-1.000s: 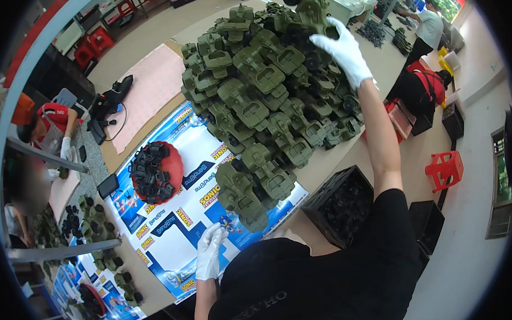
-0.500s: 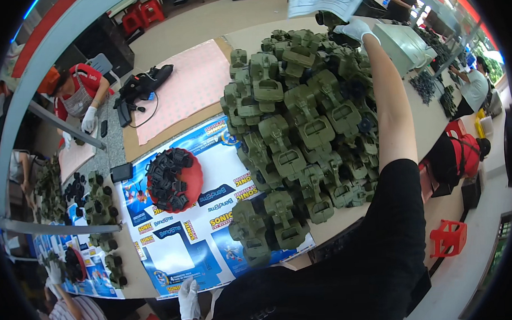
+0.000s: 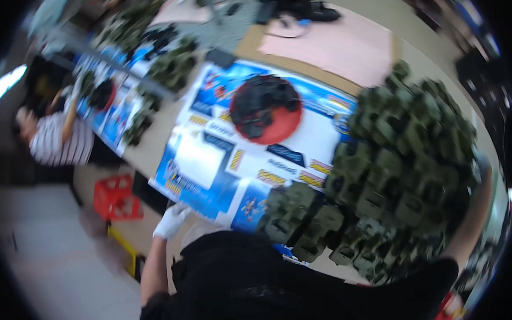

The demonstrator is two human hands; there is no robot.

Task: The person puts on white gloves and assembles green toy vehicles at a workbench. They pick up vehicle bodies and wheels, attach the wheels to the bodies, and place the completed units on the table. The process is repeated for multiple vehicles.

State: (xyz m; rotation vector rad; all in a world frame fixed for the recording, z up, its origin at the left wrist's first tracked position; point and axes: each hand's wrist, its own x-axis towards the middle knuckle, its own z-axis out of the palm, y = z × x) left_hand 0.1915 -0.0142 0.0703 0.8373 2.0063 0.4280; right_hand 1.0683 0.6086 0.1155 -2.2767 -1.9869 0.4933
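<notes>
My left hand (image 3: 171,220), in a white glove, is at the near edge of the table, beside the blue-and-white printed sheet (image 3: 202,162). Its fingers stretch toward the edge and hold nothing I can see. On the far right, my right hand (image 3: 482,166), also gloved, is next to a large pile of olive-green plastic toy vehicles (image 3: 410,205). Motion blur smears its fingers, so what it holds, if anything, is unclear. A red round basin (image 3: 280,128) holding black plastic parts (image 3: 259,103) stands on the sheet.
Past the sheet lie a pink patterned mat (image 3: 342,47) and a dark bag-like item (image 3: 301,9). A grey metal post (image 3: 123,68) slants across the left. There, a co-worker in a striped top (image 3: 61,141) sits near more green vehicles (image 3: 173,64) and a red stool (image 3: 116,197).
The view has swung left, bringing the co-worker and stool in. My right hand has moved from the pile's far end, by a held-up paper, to its right side. My left hand remains at the table edge.
</notes>
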